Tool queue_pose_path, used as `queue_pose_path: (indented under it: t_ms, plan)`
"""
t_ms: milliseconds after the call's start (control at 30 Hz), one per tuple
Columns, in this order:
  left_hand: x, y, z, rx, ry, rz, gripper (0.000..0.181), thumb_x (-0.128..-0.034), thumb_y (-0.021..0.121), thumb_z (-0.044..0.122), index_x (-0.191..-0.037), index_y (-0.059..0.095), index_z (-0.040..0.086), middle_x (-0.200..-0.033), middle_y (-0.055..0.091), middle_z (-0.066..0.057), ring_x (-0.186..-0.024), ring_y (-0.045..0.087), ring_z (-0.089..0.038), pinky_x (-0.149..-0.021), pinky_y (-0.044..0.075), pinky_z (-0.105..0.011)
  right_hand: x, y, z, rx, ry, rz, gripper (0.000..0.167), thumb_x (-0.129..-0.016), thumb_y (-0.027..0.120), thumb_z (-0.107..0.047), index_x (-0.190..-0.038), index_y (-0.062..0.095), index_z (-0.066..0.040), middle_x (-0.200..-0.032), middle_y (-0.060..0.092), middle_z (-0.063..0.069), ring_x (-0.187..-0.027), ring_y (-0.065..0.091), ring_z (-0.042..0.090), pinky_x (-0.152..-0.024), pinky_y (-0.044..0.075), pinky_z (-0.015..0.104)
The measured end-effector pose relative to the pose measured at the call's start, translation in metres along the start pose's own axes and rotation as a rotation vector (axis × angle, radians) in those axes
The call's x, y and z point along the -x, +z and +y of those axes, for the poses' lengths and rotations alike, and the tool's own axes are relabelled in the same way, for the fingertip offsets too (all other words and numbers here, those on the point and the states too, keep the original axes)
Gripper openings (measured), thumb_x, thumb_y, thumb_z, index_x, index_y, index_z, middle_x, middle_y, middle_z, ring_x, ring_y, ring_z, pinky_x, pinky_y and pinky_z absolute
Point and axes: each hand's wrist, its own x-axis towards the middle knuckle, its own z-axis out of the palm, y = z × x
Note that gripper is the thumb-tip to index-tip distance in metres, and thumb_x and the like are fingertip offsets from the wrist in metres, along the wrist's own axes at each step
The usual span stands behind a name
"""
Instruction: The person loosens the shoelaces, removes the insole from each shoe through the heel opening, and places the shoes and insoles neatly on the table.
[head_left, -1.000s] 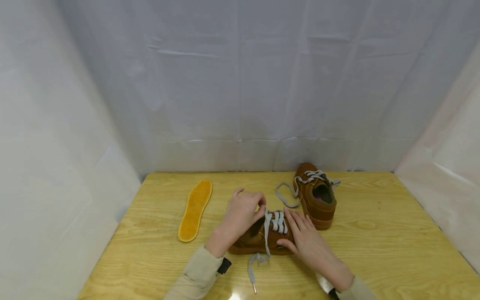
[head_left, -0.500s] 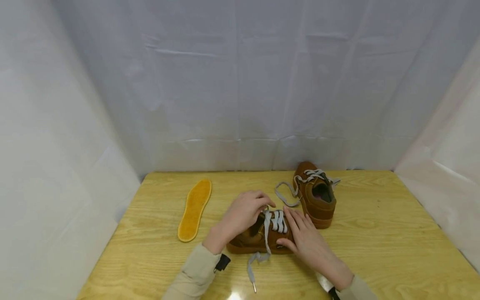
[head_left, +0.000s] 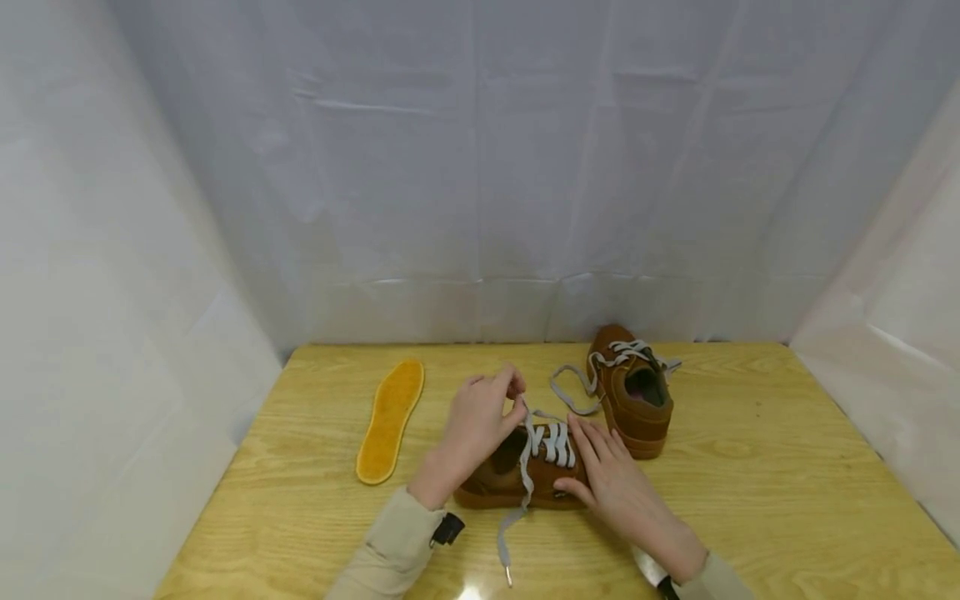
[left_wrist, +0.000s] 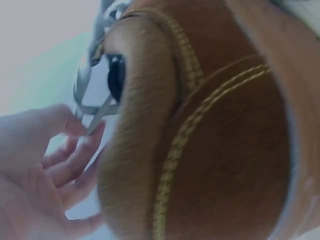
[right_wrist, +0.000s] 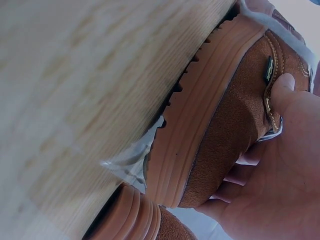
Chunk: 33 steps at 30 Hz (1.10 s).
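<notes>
A brown shoe (head_left: 495, 482) with pale grey laces lies sideways across the table, heel to the left. My left hand (head_left: 472, 429) is above its opening and pinches a grey shoelace (head_left: 527, 467). The lace pulls up in a loop beside the tongue, as the left wrist view shows with the fingertips on the lace (left_wrist: 93, 120). Over the toe, my right hand (head_left: 611, 479) holds the shoe, thumb on the near side and fingers across the top. The right wrist view shows this thumb beside a small dark tag. One lace end with a metal tip hangs onto the table.
A second brown shoe (head_left: 637, 417) stands behind on the right, with a loose lace trailing to its left. An orange-yellow insole (head_left: 390, 421) lies at the left of the wooden table (head_left: 750, 517). Pale sheets enclose the back and sides.
My left hand reached forward over the laces, then drew back up and left with the lace pinched, lifting it off the eyelets. My right hand has stayed on the toe.
</notes>
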Motion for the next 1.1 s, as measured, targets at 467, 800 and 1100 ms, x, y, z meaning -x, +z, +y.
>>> queue_pose_path:
  t_ms: [467,800,1100]
  plan:
    - [-0.001,-0.002,0.007,0.301,0.032,-0.114,0.007,-0.1002,0.063,0.016,-0.104,0.069,0.014,-0.097,0.075,0.002,-0.091,0.070,-0.015,-0.080,0.057,-0.033,0.000,-0.001,-0.002,0.002,-0.005,0.004,0.086,-0.097,0.059,-0.053,-0.158,0.029,0.001,-0.149,0.047,0.024,-0.134,0.049,0.041,-0.106,0.041,0.063]
    - [-0.008,-0.016,0.013,0.352,-0.060,0.013,0.007,-0.0979,0.068,0.015,-0.104,0.071,0.013,-0.100,0.073,-0.001,-0.093,0.069,-0.017,-0.080,0.057,-0.036,0.000,-0.001,-0.001,0.012,-0.006,-0.002,0.086,-0.097,0.059,-0.052,-0.157,0.030,0.001,-0.149,0.047,0.024,-0.134,0.049,0.041,-0.106,0.041,0.063]
    - [-0.011,-0.009,0.001,0.149,-0.162,-0.150,0.018,-0.0971,0.069,0.014,-0.115,0.072,0.013,-0.101,0.073,-0.001,-0.084,0.069,-0.015,-0.068,0.055,-0.029,0.000,0.001,0.000,0.021,-0.001,-0.003,0.088,-0.096,0.059,-0.054,-0.158,0.028,0.000,-0.149,0.047,0.024,-0.134,0.049,0.041,-0.107,0.041,0.061]
